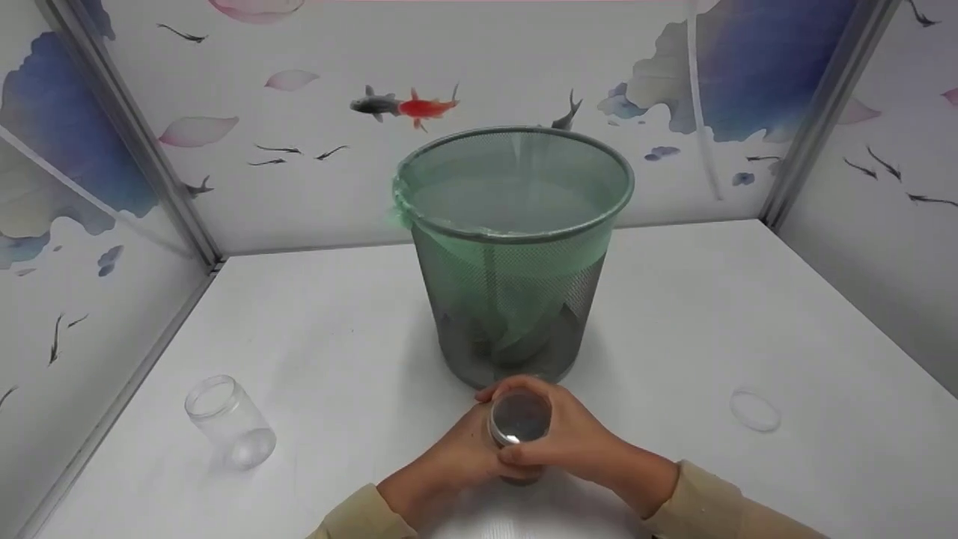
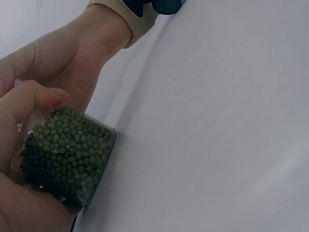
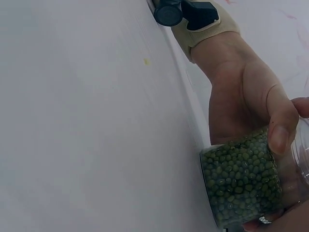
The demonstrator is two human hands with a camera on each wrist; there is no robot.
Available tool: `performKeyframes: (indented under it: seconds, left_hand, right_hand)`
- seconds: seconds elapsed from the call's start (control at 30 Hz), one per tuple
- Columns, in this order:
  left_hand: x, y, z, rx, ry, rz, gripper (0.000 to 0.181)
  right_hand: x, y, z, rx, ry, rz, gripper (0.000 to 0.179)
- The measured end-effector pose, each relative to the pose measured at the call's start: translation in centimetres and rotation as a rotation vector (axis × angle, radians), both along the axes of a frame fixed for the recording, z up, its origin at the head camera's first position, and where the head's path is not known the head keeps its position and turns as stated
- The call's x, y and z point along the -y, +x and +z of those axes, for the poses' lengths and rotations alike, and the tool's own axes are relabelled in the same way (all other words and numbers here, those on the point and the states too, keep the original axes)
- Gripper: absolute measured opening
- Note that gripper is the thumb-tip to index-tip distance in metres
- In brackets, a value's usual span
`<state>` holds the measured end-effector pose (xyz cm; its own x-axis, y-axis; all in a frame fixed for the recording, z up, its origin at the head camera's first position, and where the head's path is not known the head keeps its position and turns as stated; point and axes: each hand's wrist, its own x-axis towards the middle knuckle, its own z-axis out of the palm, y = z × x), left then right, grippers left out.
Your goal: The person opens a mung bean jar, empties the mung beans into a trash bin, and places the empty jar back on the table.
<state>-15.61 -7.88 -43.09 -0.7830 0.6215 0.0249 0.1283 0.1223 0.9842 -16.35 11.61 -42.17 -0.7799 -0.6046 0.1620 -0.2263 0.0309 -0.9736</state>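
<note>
A clear jar of green mung beans stands upright close in front of the bin, between both hands. Its round top looks grey with a bright rim in the head view. My left hand grips the jar's body from the left. From the other side, my right hand curls thumb and fingers around the upper part. In the right wrist view the beans fill the lower part, and clear ridged plastic shows above them. Parts of the jar are hidden behind the fingers.
A mesh bin with a green bag liner stands behind the hands. At left is a clear jar, with no lid on it. On the right lies a clear round lid or ring. Printed panels border the white table.
</note>
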Motion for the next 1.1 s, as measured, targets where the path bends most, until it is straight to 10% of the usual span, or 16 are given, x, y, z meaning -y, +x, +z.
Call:
performKeyframes:
  seconds: [0.5,1.1]
  left_hand:
    - [-0.5,0.5,-0.2,0.073,0.060,0.092,0.082]
    - [-0.2,0.3,-0.6,-0.026,0.003,0.080,0.082]
  right_hand:
    - [-0.3,-0.3,-0.1,-0.039,0.068,-0.046,0.062]
    - [1.3,2.2,-0.2,-0.040,0.129,-0.359,0.073]
